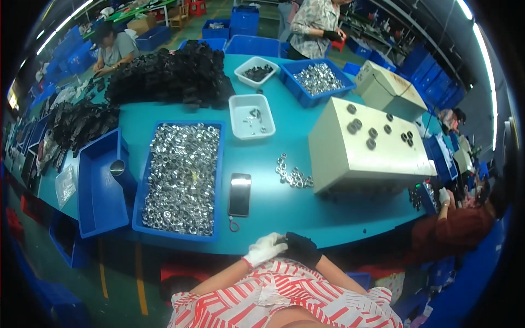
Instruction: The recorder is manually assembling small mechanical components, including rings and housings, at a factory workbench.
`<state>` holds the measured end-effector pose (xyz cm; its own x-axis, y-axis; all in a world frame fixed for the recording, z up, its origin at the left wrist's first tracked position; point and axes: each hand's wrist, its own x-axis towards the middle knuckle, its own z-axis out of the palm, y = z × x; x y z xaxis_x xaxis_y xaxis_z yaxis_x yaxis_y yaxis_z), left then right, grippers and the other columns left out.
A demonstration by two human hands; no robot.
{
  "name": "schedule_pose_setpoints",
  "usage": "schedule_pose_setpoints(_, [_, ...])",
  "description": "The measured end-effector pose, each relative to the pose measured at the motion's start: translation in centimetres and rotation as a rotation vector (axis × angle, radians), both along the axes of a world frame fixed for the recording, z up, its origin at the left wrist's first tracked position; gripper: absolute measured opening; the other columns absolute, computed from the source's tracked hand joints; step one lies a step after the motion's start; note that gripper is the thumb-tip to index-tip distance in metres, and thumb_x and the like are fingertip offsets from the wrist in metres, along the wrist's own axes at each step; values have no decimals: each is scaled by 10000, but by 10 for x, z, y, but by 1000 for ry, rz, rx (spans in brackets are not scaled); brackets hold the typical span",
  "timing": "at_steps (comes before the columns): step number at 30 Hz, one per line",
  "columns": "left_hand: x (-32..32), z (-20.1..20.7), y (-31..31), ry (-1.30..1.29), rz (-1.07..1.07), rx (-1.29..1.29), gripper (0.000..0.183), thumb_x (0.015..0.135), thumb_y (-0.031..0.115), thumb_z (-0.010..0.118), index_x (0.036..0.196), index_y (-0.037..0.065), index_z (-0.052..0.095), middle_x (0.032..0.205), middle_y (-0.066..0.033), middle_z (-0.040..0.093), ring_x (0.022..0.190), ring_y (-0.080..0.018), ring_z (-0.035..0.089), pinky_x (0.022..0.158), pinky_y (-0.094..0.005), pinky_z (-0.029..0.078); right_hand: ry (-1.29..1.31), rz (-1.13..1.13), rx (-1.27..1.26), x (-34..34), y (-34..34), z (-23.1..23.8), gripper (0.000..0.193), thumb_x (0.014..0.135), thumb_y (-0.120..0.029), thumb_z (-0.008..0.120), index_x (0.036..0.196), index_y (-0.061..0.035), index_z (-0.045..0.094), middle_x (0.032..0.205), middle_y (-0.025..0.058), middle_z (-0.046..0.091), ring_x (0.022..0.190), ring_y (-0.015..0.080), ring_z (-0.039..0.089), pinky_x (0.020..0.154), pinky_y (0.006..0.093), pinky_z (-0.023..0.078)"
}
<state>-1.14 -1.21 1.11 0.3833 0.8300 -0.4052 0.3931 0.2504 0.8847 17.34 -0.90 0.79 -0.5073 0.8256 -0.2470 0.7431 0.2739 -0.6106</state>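
The person's two hands are meeting just below the near edge of the teal bench [284,213], over the lap of a red-and-white striped garment. The left hand [264,249] is wearing a white glove and the right hand [301,249] a black glove; the white-gloved fingers are lying against the black glove, touching it at its upper left. Both hands are sitting loosely curled, and whether either is gripping anything small cannot be told from this view.

Nearest to them on the bench, a dark smartphone [239,194] is lying flat, screen up, with a small metal ring [234,224] just below it near the edge. To the left of the phone, a blue tray [182,177] is sitting filled nearly to the brim with shiny silver nuts. Left of that, a second blue tray [101,186] is holding only a metal cup [117,167]. A loose cluster of silver nuts [292,174] is lying right of the phone, beside a cream-coloured box [366,145] topped with dark round knobs. Further back, a white tub [251,116] is holding a few small parts.
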Motion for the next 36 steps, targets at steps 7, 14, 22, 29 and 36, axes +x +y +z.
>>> schedule_pose_setpoints(7, [-20,5,14,-74,185,161,265,832,204,592,1026,25,579,939,-155,630,859,-255,623,760,-327,479,-160,-75,133,-42,18,12,376,720,-287,685,1038,-123,568,934,88,625,813,292,622,657,401,492])
schedule_pose_setpoints(14, [-54,11,41,-531,98,-383,365,866,182,573,1167,-16,515,863,-45,612,741,-98,564,627,-224,473,-171,-70,74,-68,33,38,330,725,-257,697,1000,-109,590,900,110,613,793,295,609,652,381,485])
schedule_pose_setpoints(22, [-70,9,64,-278,122,118,394,847,234,616,1148,-5,532,869,-71,627,733,-103,584,672,-254,475,2,-46,234,-68,64,33,415,698,-133,724,1081,-118,565,912,122,599,790,287,605,672,364,489])
schedule_pose_setpoints(29, [-74,2,89,-410,150,-170,381,825,276,620,1108,27,565,818,-81,642,748,-146,606,699,-281,475,-326,-64,249,-104,80,59,444,717,-212,715,1118,-142,538,896,67,595,758,254,616,612,365,489])
schedule_pose_setpoints(36, [-82,4,92,-274,121,-74,389,810,290,633,1097,37,565,942,-138,654,884,-242,635,788,-323,473,-257,-8,289,-106,84,56,427,700,-245,726,1077,-153,546,864,52,600,735,244,619,583,356,483])
